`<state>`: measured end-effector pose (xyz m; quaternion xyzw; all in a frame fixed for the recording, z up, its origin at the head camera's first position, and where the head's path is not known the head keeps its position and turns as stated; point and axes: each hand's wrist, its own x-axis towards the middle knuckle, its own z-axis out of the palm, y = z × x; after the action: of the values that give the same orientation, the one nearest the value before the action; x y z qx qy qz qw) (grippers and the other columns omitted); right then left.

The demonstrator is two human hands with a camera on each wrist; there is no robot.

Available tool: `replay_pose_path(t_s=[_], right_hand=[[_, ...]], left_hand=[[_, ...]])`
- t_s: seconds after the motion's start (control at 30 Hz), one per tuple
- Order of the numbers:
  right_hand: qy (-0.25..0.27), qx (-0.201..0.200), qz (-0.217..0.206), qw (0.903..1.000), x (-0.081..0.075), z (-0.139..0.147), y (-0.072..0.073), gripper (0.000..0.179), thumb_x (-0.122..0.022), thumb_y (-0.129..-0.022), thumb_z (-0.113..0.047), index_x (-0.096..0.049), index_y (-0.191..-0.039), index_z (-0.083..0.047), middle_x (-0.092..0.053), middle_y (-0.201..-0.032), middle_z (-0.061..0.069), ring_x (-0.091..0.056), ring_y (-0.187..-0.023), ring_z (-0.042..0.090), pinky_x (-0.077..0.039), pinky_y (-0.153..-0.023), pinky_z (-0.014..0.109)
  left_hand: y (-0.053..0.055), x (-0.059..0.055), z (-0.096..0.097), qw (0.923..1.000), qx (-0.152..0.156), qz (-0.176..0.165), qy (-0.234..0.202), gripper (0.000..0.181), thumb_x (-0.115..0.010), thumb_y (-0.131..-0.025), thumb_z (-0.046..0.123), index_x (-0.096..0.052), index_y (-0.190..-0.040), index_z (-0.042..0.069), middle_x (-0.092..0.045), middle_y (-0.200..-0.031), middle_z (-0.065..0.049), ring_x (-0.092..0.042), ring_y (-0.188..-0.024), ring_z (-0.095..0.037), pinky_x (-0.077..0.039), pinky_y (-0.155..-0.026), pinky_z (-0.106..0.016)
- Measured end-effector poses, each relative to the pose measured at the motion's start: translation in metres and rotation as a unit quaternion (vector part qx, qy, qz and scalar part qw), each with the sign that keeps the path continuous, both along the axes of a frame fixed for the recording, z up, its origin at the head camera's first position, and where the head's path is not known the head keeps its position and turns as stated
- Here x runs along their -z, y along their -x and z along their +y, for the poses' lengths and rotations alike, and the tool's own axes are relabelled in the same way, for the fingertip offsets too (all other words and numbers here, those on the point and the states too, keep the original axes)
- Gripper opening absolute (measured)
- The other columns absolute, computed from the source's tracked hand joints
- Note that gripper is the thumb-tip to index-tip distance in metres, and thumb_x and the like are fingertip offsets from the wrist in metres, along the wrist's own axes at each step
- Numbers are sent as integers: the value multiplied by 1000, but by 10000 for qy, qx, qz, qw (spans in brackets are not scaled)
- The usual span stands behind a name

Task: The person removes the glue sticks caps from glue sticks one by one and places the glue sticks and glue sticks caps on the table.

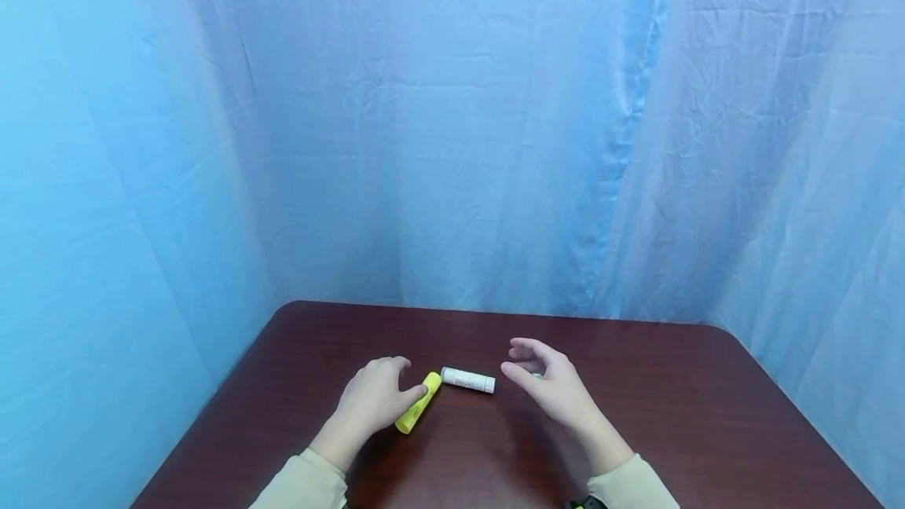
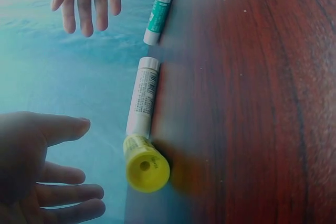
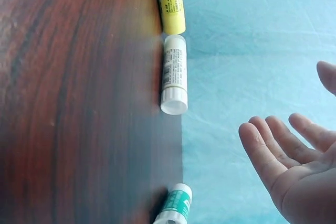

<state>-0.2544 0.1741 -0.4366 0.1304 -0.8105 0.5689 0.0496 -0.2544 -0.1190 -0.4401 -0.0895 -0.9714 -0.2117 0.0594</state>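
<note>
Three glue sticks lie on the dark wooden table. The yellow one (image 1: 419,404) is beside my left hand (image 1: 373,397), whose thumb overlaps it in the head view. In the left wrist view that hand's fingers (image 2: 73,191) are apart from the yellow stick, spread and relaxed. A white glue stick (image 1: 468,380) with printed text lies between the hands, its end right at the yellow one's end. My right hand (image 1: 555,385) hovers with loosely bent fingers, holding nothing. It mostly hides the green-and-white glue stick (image 3: 177,205) in the head view.
The table (image 1: 636,415) has rounded far corners. Pale blue curtains (image 1: 452,140) hang behind it and along both sides. Both forearms, in light sleeves (image 1: 307,481), reach in from the near edge.
</note>
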Motion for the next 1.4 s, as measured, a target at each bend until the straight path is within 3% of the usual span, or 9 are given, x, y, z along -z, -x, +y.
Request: replay_pose_path(t_s=[0.3, 0.57, 0.8, 1.07, 1.2, 1.4], right_hand=[[-42, -293, -45, 9996, 7, -10, 2, 47, -78, -91, -19, -63, -133, -4, -67, -121, 13, -70, -106, 26, -57, -84, 33], [31, -347, -234, 9991, 12, -20, 2, 45, -79, -89, -15, -64, -130, -2, -68, -116, 12, -70, -101, 25, -58, -78, 32], [-245, -726, -209, 9968, 19, -24, 4, 47, -79, -88, -15, -62, -128, 3, -67, -116, 21, -70, -97, 25, -58, -77, 31], [-314, -883, -290, 9952, 27, -32, 5, 50, -81, -86, -16, -63, -128, 3, -68, -112, 18, -69, -93, 23, -55, -76, 30], [-523, -983, -409, 9929, 29, -35, 5, 52, -81, -86, -18, -62, -129, 4, -69, -113, 18, -69, -92, 22, -55, -75, 31], [-799, -1095, -442, 9898, 33, -36, 5, 53, -81, -87, -21, -62, -129, 4, -69, -114, 18, -68, -93, 21, -55, -75, 31]], left_hand=[[4, 6, 4, 9997, 7, -241, 59, 53, -80, -85, 43, -70, -121, 4, -70, -95, -4, -65, -84, -20, -56, -72, -43], [5, 9, 5, 9993, -7, -362, 59, 52, -81, -85, 40, -72, -120, 3, -71, -96, -6, -64, -79, -18, -56, -71, -42], [5, 11, 6, 9987, -55, -507, 34, 48, -80, -86, 38, -72, -116, 1, -71, -95, -9, -59, -74, -17, -55, -70, -40], [6, 13, 10, 9981, -13, -605, 88, 45, -82, -84, 35, -73, -112, 1, -64, -80, -3, -54, -66, -16, -50, -62, -35], [6, 15, 11, 9980, 2, -619, 139, 40, -83, -83, 34, -73, -105, 2, -59, -73, -1, -53, -62, -16, -48, -59, -34], [6, 17, 11, 9976, 4, -665, 170, 28, -82, -81, 33, -69, -82, 8, -54, -66, 0, -51, -57, -17, -45, -55, -33]])
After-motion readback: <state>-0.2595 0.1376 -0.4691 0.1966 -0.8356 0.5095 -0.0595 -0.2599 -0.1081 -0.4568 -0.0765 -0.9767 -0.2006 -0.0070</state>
